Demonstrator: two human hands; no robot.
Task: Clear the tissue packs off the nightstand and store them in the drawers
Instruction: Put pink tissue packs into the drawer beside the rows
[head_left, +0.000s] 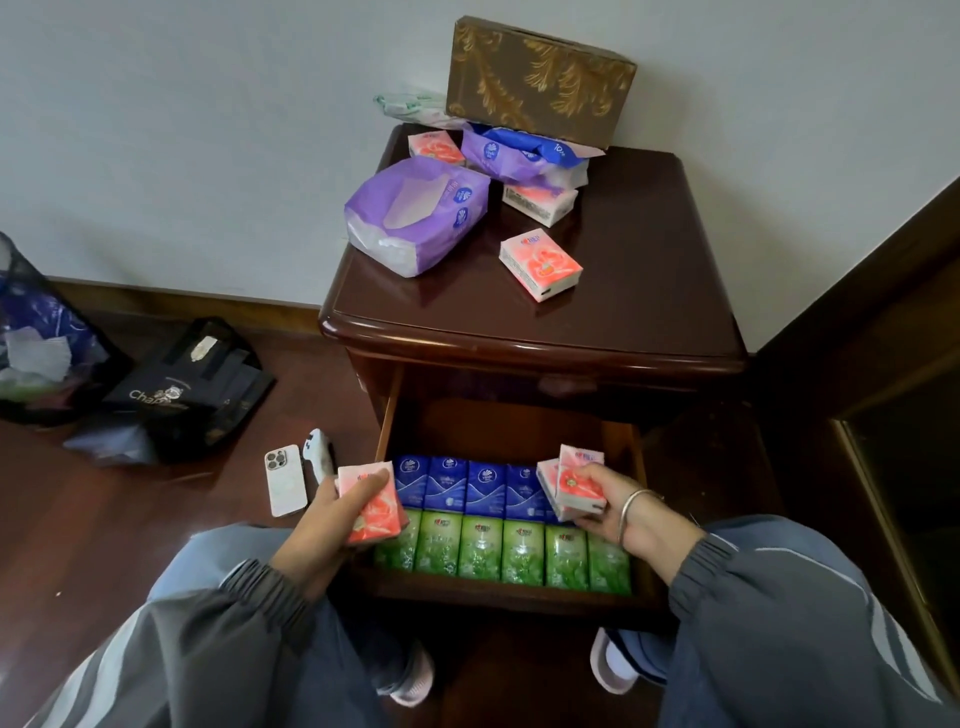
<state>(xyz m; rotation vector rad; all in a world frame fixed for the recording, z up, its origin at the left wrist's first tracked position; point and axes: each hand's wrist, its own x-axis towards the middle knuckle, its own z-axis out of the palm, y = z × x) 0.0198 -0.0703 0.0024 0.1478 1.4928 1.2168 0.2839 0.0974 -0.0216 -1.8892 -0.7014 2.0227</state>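
The person crouches before the nightstand's open drawer (493, 593), left hand (322, 522) with fingers clamped round one pink tissue pack (375, 508) at the drawer's left edge, right hand (621, 506) gripping a small bunch of pink packs (571, 486) over its right end. Inside lie a row of blue packs (485, 486) behind a row of green packs (522, 552). Up on the surface (649, 296) sit a purple soft pack (415, 213), a loose pink pack (540, 262) and a brown-and-gold box (540, 80); a phone (284, 480) lies on the floor.
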